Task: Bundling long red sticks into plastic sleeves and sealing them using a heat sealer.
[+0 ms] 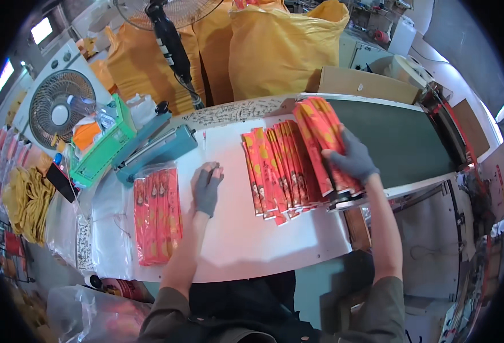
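1. The right hand [349,160], in a grey glove, is clenched around a thick stack of red-and-orange flat packets [323,146] at the right side of the white table [246,240], just at the edge of the dark green conveyor belt [400,143]. The fingers wrap over the top of the stack and the thumb side is hidden, so the grasp looks firm but I cannot see all of it.
2. The left hand [206,186], also gloved, lies on the bare white table with the fingers loosely bent and grasping nothing. It rests between the bagged bundle of red packets [157,214] on its left and the fanned row of packets [277,171] on its right.
3. To do this step well, I think the stack must be kept square: press the long edges together so no packet slides out at the lower end, where the stack passes over the table edge.
4. The fanned row touches the stack on its left side; lift or tilt the stack with care, otherwise the row may be dragged out of order.
5. The free left hand could steady the row or the bottom of the stack.
6. The teal heat sealer [157,150] stands behind the left hand, well apart from the stack.
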`<state>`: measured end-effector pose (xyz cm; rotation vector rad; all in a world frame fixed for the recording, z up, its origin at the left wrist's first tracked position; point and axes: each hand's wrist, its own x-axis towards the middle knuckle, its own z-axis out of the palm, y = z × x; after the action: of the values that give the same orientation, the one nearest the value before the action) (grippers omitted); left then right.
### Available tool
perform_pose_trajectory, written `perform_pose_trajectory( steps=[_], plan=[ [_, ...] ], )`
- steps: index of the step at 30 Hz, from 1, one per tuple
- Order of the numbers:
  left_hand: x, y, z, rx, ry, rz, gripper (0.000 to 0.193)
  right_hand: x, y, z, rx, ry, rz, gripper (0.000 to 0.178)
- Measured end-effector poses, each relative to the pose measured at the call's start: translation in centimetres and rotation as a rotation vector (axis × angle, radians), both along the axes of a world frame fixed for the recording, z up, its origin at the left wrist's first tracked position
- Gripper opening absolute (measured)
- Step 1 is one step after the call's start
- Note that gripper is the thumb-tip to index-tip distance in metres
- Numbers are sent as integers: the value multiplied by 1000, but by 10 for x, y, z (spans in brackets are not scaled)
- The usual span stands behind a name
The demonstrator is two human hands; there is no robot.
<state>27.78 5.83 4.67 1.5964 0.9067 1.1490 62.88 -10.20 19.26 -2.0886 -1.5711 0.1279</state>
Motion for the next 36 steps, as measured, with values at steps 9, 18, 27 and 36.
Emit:
perform_pose_trajectory(
  steps=[9, 18, 27, 36],
  plan=[
    [35, -19, 27, 113, 509, -49, 66, -108, 61, -81, 96, 46, -297, 83],
    [30, -29, 43, -317, -157, -371, 58, -163, 63, -103, 33, 512, -87, 77],
    [-155, -232, 45, -594, -211, -590, 58, -278, -163, -121, -429, 1153, 545, 80],
    [-136, -206, 147, -302, -142, -388, 84, -318, -115, -10, 192, 1139, 522, 90]
  ],
)
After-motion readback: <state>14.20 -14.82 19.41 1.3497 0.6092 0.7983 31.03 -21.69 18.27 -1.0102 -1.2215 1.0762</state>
